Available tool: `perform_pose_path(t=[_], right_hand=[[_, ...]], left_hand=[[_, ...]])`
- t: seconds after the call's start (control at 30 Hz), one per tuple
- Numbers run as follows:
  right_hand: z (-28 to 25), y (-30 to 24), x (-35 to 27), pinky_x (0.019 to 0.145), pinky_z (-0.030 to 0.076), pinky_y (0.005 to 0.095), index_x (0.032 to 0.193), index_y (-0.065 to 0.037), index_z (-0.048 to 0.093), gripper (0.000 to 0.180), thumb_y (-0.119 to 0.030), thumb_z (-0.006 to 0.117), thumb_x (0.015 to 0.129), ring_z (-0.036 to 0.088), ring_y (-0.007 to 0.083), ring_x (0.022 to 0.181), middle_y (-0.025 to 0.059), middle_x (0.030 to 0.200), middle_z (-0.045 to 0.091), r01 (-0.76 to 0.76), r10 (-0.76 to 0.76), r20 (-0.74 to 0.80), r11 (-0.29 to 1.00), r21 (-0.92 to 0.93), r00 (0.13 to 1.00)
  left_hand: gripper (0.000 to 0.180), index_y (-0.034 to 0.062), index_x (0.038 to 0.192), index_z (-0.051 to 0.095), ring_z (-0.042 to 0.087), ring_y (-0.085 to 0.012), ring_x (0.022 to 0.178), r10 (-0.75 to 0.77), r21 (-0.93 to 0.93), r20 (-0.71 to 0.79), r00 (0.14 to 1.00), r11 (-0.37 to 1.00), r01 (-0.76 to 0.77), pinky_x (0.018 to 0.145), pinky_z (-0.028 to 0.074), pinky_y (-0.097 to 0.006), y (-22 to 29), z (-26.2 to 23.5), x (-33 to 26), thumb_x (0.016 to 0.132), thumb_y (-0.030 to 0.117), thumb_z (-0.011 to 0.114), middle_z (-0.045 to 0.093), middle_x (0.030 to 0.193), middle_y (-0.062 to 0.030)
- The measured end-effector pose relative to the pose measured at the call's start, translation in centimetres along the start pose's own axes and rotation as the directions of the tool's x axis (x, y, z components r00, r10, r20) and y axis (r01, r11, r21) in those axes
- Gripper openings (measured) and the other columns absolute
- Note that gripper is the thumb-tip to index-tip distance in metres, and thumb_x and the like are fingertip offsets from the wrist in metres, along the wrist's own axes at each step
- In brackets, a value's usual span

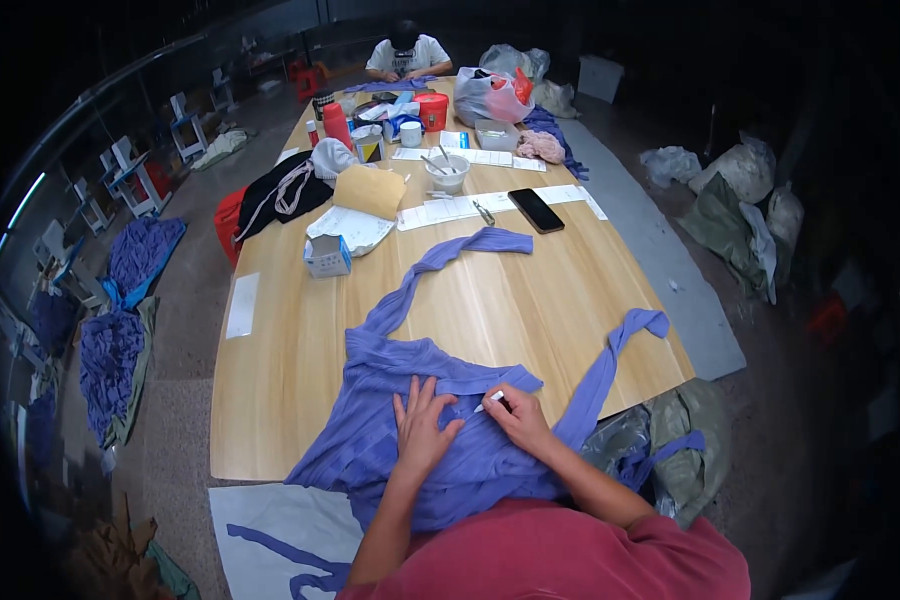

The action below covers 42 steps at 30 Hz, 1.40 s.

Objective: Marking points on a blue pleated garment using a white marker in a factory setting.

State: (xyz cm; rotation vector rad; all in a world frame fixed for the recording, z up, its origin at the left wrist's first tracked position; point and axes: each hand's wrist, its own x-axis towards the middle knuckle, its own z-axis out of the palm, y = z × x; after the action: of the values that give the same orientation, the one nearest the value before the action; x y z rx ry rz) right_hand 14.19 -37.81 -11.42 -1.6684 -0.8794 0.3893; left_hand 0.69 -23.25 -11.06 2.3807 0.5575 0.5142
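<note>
A purple garment with long strap-like ends lies crumpled over the near end of the wooden table and hangs over its front edge. My left hand rests flat on the cloth with its fingers spread. Close by on the right, my right hand is closed around a short white pen. The pen's tip points down and left, at the cloth between my hands; whether it touches is too small to tell. One purple strap curls away to the right, and another stretches up the table.
Beyond the garment lie a black phone, white paper strips, a white bowl and a small box. A person works at the far end. Sacks and purple cloth piles flank the table on the floor.
</note>
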Motion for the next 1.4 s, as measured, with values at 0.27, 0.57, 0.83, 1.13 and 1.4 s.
perform_pose_path(t=[0.27,0.57,0.83,1.13,1.4], right_hand=[[-0.4,0.2,0.8,0.055,0.044,0.0277,0.094,-0.004,0.066,0.015,-0.018,0.066,0.090,0.055,0.0107,0.060,0.0083,0.070,0.062,0.026,-0.026,0.003,0.998,-0.052,1.000],[-0.4,-1.0,-0.1,0.057,0.046,0.0300,0.094,-0.003,0.065,0.016,-0.018,0.066,0.089,0.058,0.0162,0.061,0.0112,0.072,0.063,0.039,-0.038,0.014,0.995,-0.089,0.999],[-0.3,1.1,-0.6,0.067,0.046,0.0251,0.092,-0.002,0.062,0.011,-0.013,0.060,0.094,0.055,0.0084,0.074,0.0030,0.079,0.061,0.077,-0.051,0.123,0.973,-0.219,0.991],[-0.5,0.4,0.2,0.065,0.046,0.0210,0.098,-0.003,0.063,0.015,-0.016,0.056,0.099,0.055,0.0057,0.073,-0.0001,0.087,0.063,0.067,-0.062,0.084,0.996,-0.055,0.995],[-0.5,1.8,-1.1,0.067,0.049,0.0217,0.102,-0.002,0.061,0.017,-0.018,0.057,0.099,0.057,0.0066,0.077,0.0024,0.096,0.065,0.001,-0.011,0.103,0.996,0.090,0.995]], left_hand=[[0.036,0.0142,0.104,0.066,0.027,-0.0367,0.143,-0.002,0.002,0.004,1.000,1.000,0.002,0.114,0.012,-0.060,0.0,0.1,0.9,0.071,0.022,0.079,0.044,0.145,-0.0146],[0.037,0.0138,0.104,0.066,0.028,-0.0371,0.143,0.010,-0.003,-0.017,1.000,1.000,-0.010,0.114,0.013,-0.060,0.4,-0.2,-0.1,0.070,0.020,0.080,0.045,0.145,-0.0150],[0.041,0.0148,0.109,0.065,0.026,-0.0368,0.143,0.047,0.034,0.037,0.998,0.998,-0.049,0.114,0.013,-0.060,-1.1,0.3,-1.0,0.071,0.019,0.080,0.041,0.148,-0.0138],[0.041,0.0165,0.110,0.065,0.028,-0.0371,0.142,0.039,0.080,0.036,0.999,0.996,-0.042,0.114,0.016,-0.060,-0.7,-0.9,-0.3,0.072,0.020,0.080,0.044,0.146,-0.0124],[0.024,0.0139,0.099,0.067,0.030,-0.0403,0.141,0.074,0.040,-0.103,0.992,0.997,-0.070,0.112,0.019,-0.063,2.2,0.1,-1.3,0.076,0.013,0.075,0.047,0.143,-0.0138]])
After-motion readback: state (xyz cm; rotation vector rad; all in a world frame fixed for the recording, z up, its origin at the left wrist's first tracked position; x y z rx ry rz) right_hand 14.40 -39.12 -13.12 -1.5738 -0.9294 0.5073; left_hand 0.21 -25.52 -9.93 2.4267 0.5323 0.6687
